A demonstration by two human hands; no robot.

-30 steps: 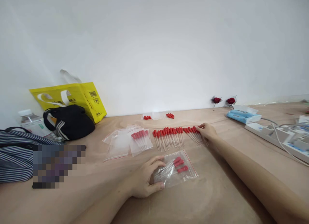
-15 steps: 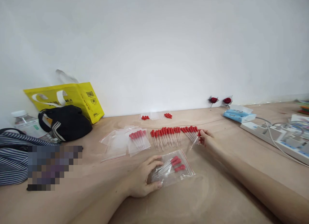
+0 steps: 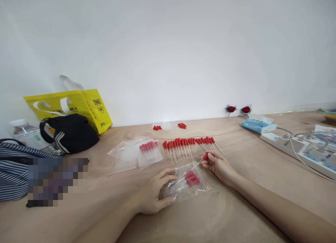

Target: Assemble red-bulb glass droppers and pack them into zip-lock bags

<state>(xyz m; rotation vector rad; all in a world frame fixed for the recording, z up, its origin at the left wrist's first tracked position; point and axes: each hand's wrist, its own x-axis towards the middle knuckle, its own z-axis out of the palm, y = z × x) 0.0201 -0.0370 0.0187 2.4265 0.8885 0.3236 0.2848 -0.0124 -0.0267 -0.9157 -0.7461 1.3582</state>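
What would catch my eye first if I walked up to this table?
Probably the row of red-capped droppers lined up mid-table. Just in front, the right hand pinches one dropper, while the left hand holds a clear zip bag containing a few more. A bright yellow bag leans against the wall at left.

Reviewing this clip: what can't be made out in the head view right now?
- Pixelated patch: contents masked.
- Water bottle: partly behind the striped bag.
- Dropper in right hand: glass stem mostly too faint to trace.
- Bag under left hand: dropper count unclear.
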